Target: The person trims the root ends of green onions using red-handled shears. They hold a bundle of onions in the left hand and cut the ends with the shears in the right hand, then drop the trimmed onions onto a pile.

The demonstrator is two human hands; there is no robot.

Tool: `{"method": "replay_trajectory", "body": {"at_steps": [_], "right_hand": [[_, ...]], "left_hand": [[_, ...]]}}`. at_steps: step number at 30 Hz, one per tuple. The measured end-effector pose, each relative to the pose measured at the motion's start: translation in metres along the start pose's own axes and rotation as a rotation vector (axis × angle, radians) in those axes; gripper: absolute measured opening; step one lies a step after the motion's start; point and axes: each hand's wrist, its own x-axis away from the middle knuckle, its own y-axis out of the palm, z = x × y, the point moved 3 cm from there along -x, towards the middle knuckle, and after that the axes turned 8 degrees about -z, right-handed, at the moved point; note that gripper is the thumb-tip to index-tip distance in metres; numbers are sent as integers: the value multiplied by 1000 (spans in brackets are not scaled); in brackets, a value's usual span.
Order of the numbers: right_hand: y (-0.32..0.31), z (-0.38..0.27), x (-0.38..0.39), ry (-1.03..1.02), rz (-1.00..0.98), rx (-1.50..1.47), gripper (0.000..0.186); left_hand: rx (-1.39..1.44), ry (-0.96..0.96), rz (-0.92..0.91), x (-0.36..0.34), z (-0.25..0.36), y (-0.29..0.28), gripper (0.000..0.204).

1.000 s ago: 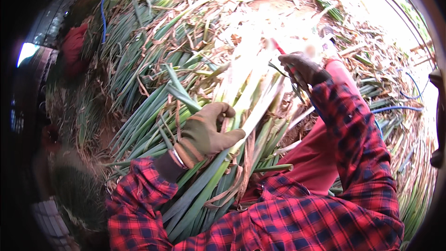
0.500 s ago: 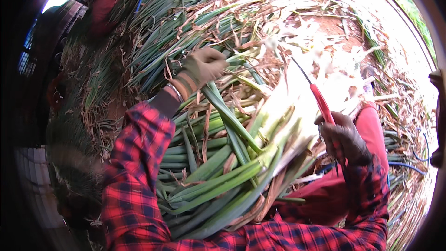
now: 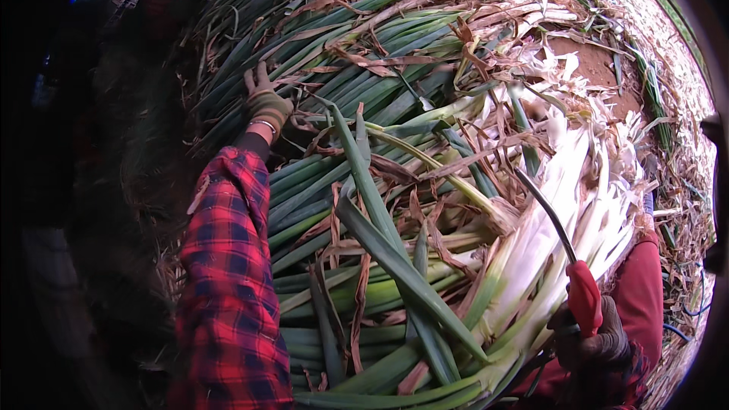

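Observation:
My left hand (image 3: 267,102), in an olive-brown glove, is open with its fingers apart. It rests at the leaf ends of a wide heap of long green onions (image 3: 395,68). My right hand (image 3: 600,338), in a dark glove, grips the red handle of a curved-blade knife (image 3: 581,288). Its blade points up and leftward over the white stalks (image 3: 558,175). Nearer to me, several thick stalks with long green leaves (image 3: 380,235) lie between my arms, with dry brown leaves among them.
My red-trousered leg (image 3: 638,281) is beside the white stalk ends at the right. Bare reddish soil (image 3: 596,68) shows beyond the stalks. Dry trimmings (image 3: 668,30) cover the ground at the far right. A blue cord (image 3: 676,330) lies at the right edge. Deep shadow covers the left side.
My left hand has moved left across the leaves, and its fingers have spread. The knife in my right hand has come nearer and to the right. The bright glare over the stalks has faded.

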Motion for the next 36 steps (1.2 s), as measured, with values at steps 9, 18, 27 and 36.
{"method": "replay_trajectory", "body": {"at_steps": [9, 18, 27, 36], "right_hand": [[-6, -13, -29, 117, -53, 29, 69], [-9, 1, -13, 127, -90, -25, 73], [7, -5, -9, 62, -96, -159, 69], [2, -7, -13, 76, -98, -64, 69]], "left_hand": [[-228, -210, -545, -76, -32, 31, 112], [-75, 156, -837, 79, 83, -106, 57], [199, 731, 68, 15, 133, -98, 52], [413, 262, -432, -65, 78, 54, 61]]}}
